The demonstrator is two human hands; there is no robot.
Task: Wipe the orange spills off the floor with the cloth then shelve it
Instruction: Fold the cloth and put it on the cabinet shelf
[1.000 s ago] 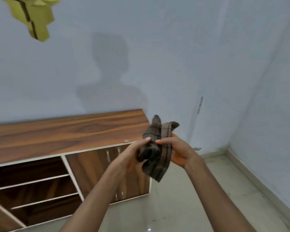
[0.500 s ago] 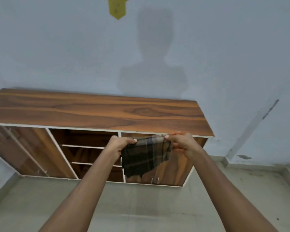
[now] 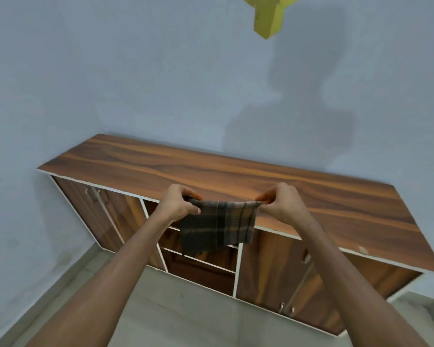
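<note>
A dark plaid cloth (image 3: 218, 226) hangs stretched between my two hands in front of the wooden cabinet (image 3: 211, 171). My left hand (image 3: 178, 202) pinches its upper left corner and my right hand (image 3: 281, 205) pinches its upper right corner. The cloth's lower edge dangles over the open shelf bay (image 3: 201, 261) in the cabinet's middle. No orange spills show on the visible floor (image 3: 176, 316).
The cabinet stands against a pale blue wall, with closed doors left (image 3: 98, 209) and right (image 3: 286, 271) of the shelf bay. A yellow-green object (image 3: 268, 16) sits at the top edge. A left wall meets the cabinet's end.
The view has swung right to left so the cabinet now sits centred. My hands have spread apart, opening the bunched cloth into a flat hanging sheet.
</note>
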